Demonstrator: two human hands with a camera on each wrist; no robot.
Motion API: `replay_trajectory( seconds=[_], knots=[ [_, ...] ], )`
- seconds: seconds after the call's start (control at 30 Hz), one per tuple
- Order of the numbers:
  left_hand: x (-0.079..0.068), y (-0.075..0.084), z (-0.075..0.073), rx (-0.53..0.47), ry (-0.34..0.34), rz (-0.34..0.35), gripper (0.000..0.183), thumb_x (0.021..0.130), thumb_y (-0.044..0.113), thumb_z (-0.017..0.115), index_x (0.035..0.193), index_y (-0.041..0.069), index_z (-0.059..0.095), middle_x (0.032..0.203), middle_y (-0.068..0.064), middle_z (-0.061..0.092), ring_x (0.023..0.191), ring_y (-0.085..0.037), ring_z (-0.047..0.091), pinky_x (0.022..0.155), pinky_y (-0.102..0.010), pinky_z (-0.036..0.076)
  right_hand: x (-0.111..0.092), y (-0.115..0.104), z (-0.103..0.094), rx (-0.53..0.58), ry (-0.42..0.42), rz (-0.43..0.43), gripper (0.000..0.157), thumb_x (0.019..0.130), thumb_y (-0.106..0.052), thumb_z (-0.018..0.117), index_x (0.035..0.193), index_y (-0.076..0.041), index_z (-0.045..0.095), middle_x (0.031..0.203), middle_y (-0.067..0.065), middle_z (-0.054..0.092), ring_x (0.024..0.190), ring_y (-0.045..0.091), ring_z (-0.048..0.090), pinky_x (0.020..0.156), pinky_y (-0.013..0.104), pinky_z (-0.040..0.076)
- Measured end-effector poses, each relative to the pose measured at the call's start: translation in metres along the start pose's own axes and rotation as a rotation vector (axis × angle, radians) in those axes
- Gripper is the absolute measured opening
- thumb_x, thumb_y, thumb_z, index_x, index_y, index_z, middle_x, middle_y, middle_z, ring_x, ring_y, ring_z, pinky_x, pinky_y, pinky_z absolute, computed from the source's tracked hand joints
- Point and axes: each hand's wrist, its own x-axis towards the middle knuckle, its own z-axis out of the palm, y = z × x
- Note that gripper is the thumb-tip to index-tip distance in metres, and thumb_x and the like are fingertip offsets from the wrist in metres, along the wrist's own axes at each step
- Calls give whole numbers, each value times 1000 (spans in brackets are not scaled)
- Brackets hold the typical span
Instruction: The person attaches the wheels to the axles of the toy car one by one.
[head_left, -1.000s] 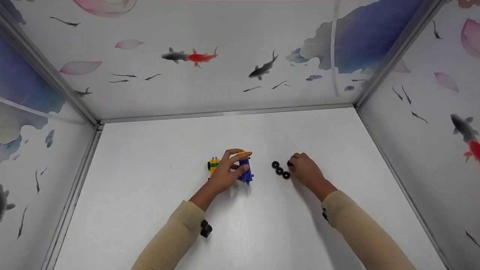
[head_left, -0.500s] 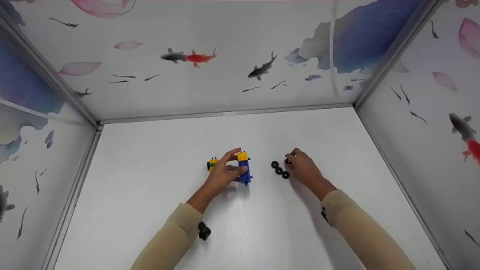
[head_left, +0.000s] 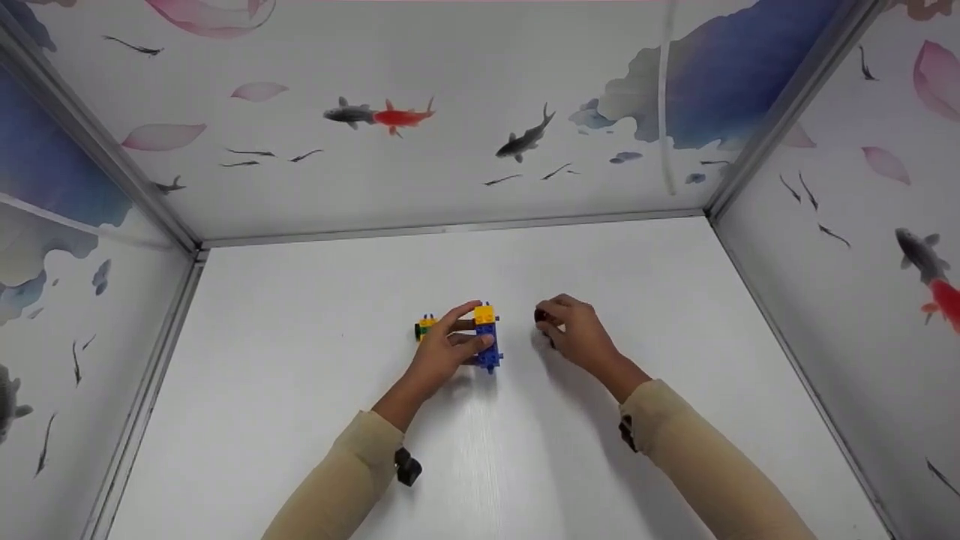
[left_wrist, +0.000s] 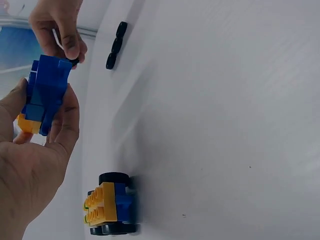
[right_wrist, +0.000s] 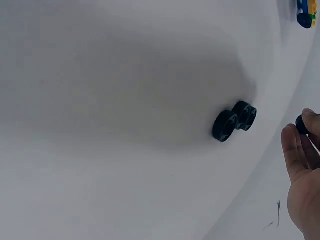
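My left hand (head_left: pixel 442 351) grips a blue toy car base (head_left: pixel 487 345) made of building blocks, with a yellow block (head_left: pixel 484 315) at its far end and small axle stubs along its right side. Thumb and fingers hold it from both sides, raised over the table in the left wrist view. To the right, my right hand (head_left: pixel 585 334) pinches a black toy wheel (right_wrist: pixel 301 125) between thumb and fingers, a short gap from the base in the head view. Loose black wheels (left_wrist: pixel 116 45) lie in a row on the table, hidden behind the right hand in the head view.
A second block car (left_wrist: pixel 107 205), yellow, green and blue with black wheels, stands on the white table (head_left: pixel 300 375) left of the held base, partly behind my left hand in the head view. Walls printed with fish (head_left: pixel 405 117) enclose the table's back and sides.
My right hand has lifted a wheel and moved left toward the car base, covering the loose wheels. My left hand has tilted the base, so more of the yellow block's top shows.
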Motion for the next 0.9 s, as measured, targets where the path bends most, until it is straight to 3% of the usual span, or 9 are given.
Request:
replay_trajectory(
  seconds=[0.33, 0.7, 0.9],
  knots=[
    [-5, -1, 0, -7, -11, 17, 70, 102, 35, 81, 166, 37, 51, 153, -16, 62, 134, -30, 71, 100, -41, 67, 7, -25, 15, 105, -11, -52, 30, 103, -7, 78, 132, -8, 79, 122, 12, 79, 110, 25, 79, 100, 42, 67],
    [-10, -2, 1, -43, -38, 10, 75, 103, 38, 79, 170, 36, 45, 158, -16, 61, 138, -30, 69, 103, -41, 66, 6, -36, 23, 183, -20, -126, 28, 103, -3, 75, 131, -6, 79, 121, 14, 79, 116, 27, 80, 102, 40, 65],
    [-11, 0, 0, -43, -25, 12, 80, 103, 38, 79, 172, 27, 40, 156, -17, 62, 138, -30, 69, 104, -40, 66, 8, -42, 24, 189, 0, -133, 29, 103, -1, 75, 131, -5, 79, 122, 14, 79, 116, 28, 80, 100, 38, 66]
  ],
)
